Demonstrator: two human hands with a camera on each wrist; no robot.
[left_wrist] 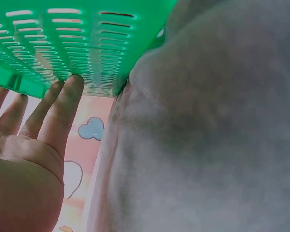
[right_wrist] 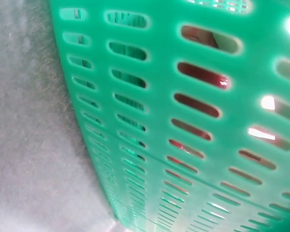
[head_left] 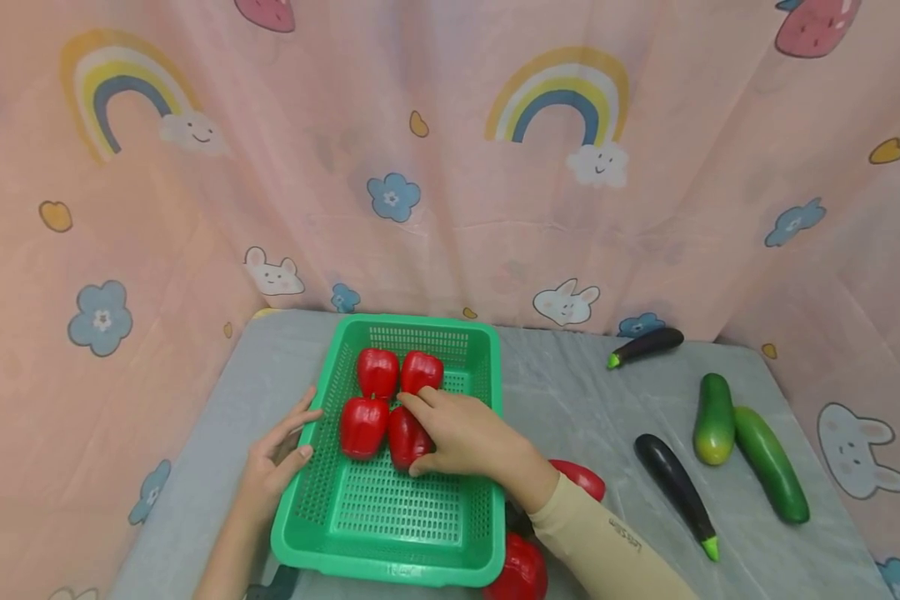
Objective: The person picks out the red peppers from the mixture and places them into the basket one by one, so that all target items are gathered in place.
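Observation:
A green plastic basket (head_left: 397, 557) holds several red bell peppers. My right hand (head_left: 457, 433) reaches over the basket's right side and grips the front right bell pepper (head_left: 407, 437), with fingers behind it and thumb at its front. Beside that one sits another bell pepper (head_left: 363, 427), and two more stand in the row behind. At the basket's left side is my left hand (head_left: 272, 467), its extended fingertips (left_wrist: 73, 83) against the slotted wall (left_wrist: 94, 53). In the right wrist view the basket wall (right_wrist: 157, 111) hides the right hand's grip, and red shows through the slots.
Right of the basket, more red peppers (head_left: 521, 571) lie partly under the right forearm. Two eggplants (head_left: 675, 487) and two green cucumbers (head_left: 772, 467) lie on the right of the grey cloth (head_left: 555, 375). A patterned pink curtain (head_left: 465, 167) hangs behind. Something dark (head_left: 273, 583) shows below the basket's front left corner.

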